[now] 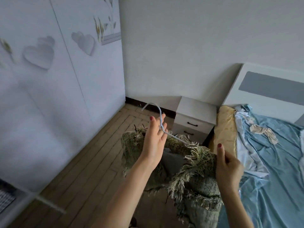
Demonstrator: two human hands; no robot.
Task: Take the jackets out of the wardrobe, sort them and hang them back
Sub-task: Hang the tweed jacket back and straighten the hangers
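A green knitted jacket [195,175] with fringed edges hangs on a pale blue hanger [158,112] in front of me, above the wooden floor. My left hand [155,139] is raised palm up, and the hanger's neck runs between its fingers, the hook standing above them. My right hand [227,163] pinches the jacket's right shoulder edge between thumb and curled fingers. The wardrobe [54,89] with its heart-patterned doors shut fills the left side.
A white nightstand [195,119] with two drawers stands against the wall between the wardrobe and the bed [271,155]. The bed has a blue sheet, a yellow pillow and a white headboard. Wooden floor lies below my arms.
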